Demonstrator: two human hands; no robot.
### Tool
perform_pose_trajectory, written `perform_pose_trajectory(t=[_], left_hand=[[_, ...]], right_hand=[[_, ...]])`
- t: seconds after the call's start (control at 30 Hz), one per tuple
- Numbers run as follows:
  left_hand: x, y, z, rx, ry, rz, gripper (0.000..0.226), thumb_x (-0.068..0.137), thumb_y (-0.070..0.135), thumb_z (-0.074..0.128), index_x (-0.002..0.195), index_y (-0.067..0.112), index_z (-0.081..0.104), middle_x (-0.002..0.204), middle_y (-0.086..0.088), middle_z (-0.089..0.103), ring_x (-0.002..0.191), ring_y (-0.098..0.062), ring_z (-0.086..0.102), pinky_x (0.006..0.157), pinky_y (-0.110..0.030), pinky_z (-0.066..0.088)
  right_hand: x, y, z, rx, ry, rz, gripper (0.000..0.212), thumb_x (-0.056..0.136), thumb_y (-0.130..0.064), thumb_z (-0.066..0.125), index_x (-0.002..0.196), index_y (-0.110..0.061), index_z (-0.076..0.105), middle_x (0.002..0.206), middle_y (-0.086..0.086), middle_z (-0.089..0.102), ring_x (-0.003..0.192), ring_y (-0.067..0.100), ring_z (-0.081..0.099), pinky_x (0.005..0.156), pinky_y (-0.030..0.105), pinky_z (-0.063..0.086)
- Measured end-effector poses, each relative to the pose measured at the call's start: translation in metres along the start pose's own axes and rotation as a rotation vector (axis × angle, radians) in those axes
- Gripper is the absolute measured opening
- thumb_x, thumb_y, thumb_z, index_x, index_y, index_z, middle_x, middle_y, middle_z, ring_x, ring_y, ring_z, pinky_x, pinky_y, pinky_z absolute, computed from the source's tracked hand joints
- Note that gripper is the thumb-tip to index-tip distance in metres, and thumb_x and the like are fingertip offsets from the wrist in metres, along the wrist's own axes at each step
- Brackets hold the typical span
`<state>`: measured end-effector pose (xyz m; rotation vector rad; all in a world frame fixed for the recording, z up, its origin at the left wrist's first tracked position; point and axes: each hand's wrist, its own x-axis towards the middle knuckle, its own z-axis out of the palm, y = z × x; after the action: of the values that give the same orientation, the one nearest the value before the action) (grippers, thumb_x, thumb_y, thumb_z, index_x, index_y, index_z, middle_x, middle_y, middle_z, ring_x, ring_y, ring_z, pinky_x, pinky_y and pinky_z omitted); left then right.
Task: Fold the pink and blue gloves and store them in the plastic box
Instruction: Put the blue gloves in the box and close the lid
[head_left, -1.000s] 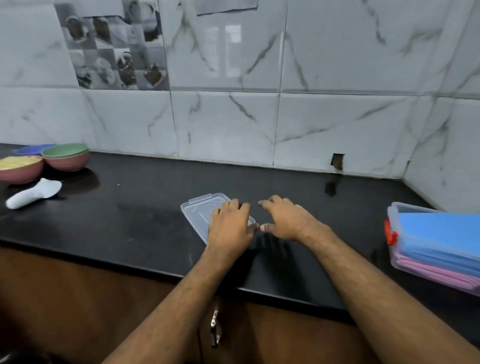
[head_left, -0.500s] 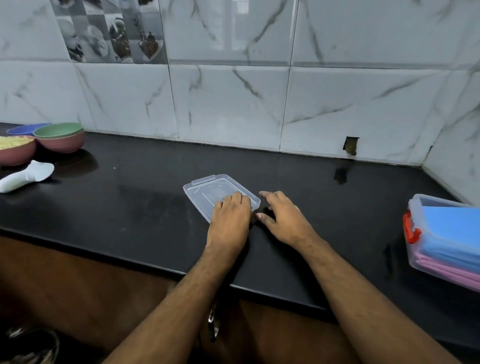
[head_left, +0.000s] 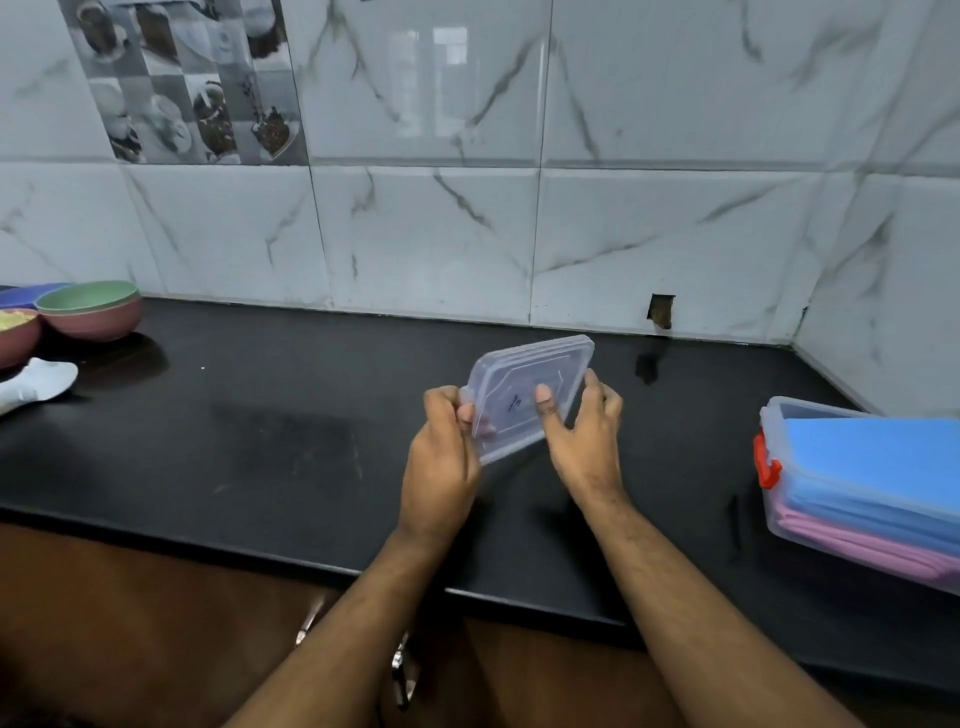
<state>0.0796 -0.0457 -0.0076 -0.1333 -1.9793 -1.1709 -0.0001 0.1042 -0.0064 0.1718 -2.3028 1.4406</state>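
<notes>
A small dark mark on the lid (head_left: 524, 402) cannot be read. The lid is gripped, tilted, by left hand (head_left: 441, 457) and right hand (head_left: 584, 436). The box (head_left: 779, 431), holding blue gloves (head_left: 872, 462) over pink gloves (head_left: 857, 545), is cut off at right.

I have the clear plastic lid (head_left: 530, 397) tilted up off the black surface (head_left: 260, 431), my left hand (head_left: 441, 457) pinching its near left edge and my right hand (head_left: 584, 441) clasping its right side with the thumb pressed on its face. Well to the right of the lid, the plastic box (head_left: 779, 499) with its red latch (head_left: 765, 462) sits open on the surface, the blue gloves (head_left: 878, 467) stacked folded over the pink gloves (head_left: 872, 551) inside. Far left of the lid stand nested bowls (head_left: 91, 312), with a white sock-like cloth (head_left: 36, 384) just in front of them.
</notes>
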Motion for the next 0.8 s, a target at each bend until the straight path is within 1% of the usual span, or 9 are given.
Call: perform_pose_trajectory(t=[0.13,0.23,0.3,0.4,0.47,0.53,0.6,0.73,0.8], left_hand=[[0.006,-0.006,0.018,-0.145,0.061,-0.165,0.024,0.111,0.041,0.034,0.101,0.021,0.042,0.080,0.001,0.075,0.068,-0.014,0.077,0.063,-0.036,0.059],[0.011,-0.015,0.025,-0.245,0.099,-0.390,0.025,0.112,0.037,0.033,0.104,0.016,0.044,0.083,-0.004,0.073,0.065,-0.030,0.077,0.067,-0.047,0.061],[0.014,-0.018,0.026,-0.256,0.104,-0.467,0.030,0.112,0.041,0.033,0.107,0.014,0.045,0.083,-0.004,0.071,0.067,-0.031,0.076,0.071,-0.047,0.060],[0.014,-0.016,0.028,-0.169,0.028,-0.453,0.043,0.107,0.054,0.033,0.115,0.013,0.044,0.103,-0.006,0.069,0.096,-0.030,0.070,0.081,-0.041,0.052],[0.013,-0.015,0.030,-0.122,-0.024,-0.363,0.042,0.105,0.053,0.042,0.122,0.014,0.044,0.119,-0.007,0.063,0.111,-0.026,0.062,0.090,-0.036,0.049],[0.011,-0.009,0.035,-0.121,-0.036,-0.316,0.040,0.104,0.049,0.050,0.126,0.016,0.045,0.125,-0.006,0.057,0.116,-0.023,0.058,0.100,-0.039,0.049],[0.010,0.002,0.046,-0.198,-0.001,-0.377,0.033,0.104,0.048,0.051,0.124,0.022,0.048,0.125,-0.004,0.059,0.115,-0.023,0.060,0.102,-0.041,0.050],[0.013,0.038,0.078,-0.388,-0.036,-0.428,0.043,0.103,0.052,0.049,0.132,0.022,0.053,0.132,-0.005,0.063,0.121,-0.024,0.062,0.106,-0.044,0.051],[0.018,0.060,0.097,-0.432,-0.084,-0.398,0.048,0.100,0.055,0.049,0.135,0.021,0.054,0.135,-0.005,0.063,0.123,-0.024,0.063,0.108,-0.049,0.050]], right_hand=[[-0.005,0.004,-0.015,0.071,0.018,0.147,0.098,0.088,-0.079,0.038,0.161,-0.017,0.020,0.165,0.004,0.029,0.149,0.025,0.032,0.120,0.052,0.031],[-0.005,0.011,-0.026,0.100,0.086,0.201,0.076,0.094,-0.062,0.054,0.153,-0.017,0.035,0.150,-0.001,0.044,0.134,0.023,0.049,0.113,0.051,0.040],[-0.008,0.012,-0.031,0.141,0.100,0.168,0.062,0.095,-0.044,0.064,0.147,-0.019,0.043,0.136,-0.005,0.044,0.119,0.017,0.057,0.106,0.043,0.048],[-0.015,0.008,-0.038,0.141,0.115,0.078,0.059,0.095,-0.028,0.068,0.148,-0.022,0.042,0.133,-0.005,0.043,0.115,0.014,0.059,0.097,0.030,0.052],[-0.022,0.003,-0.045,0.121,0.150,0.012,0.060,0.096,-0.025,0.067,0.150,-0.022,0.041,0.136,-0.002,0.046,0.121,0.016,0.057,0.100,0.032,0.052],[-0.030,-0.004,-0.056,0.035,0.195,-0.064,0.062,0.097,-0.028,0.066,0.153,-0.022,0.038,0.139,-0.001,0.049,0.124,0.017,0.056,0.101,0.039,0.053],[-0.035,-0.011,-0.072,-0.067,0.252,-0.125,0.064,0.098,-0.032,0.064,0.155,-0.022,0.036,0.146,-0.001,0.050,0.128,0.019,0.055,0.103,0.037,0.050],[-0.037,-0.025,-0.114,-0.067,0.349,-0.196,0.062,0.101,-0.027,0.060,0.158,-0.022,0.035,0.149,-0.009,0.049,0.128,-0.003,0.040,0.107,0.014,0.036],[-0.035,-0.031,-0.140,-0.063,0.382,-0.241,0.063,0.101,-0.022,0.060,0.158,-0.018,0.034,0.157,-0.004,0.044,0.133,-0.005,0.033,0.108,0.006,0.027]])
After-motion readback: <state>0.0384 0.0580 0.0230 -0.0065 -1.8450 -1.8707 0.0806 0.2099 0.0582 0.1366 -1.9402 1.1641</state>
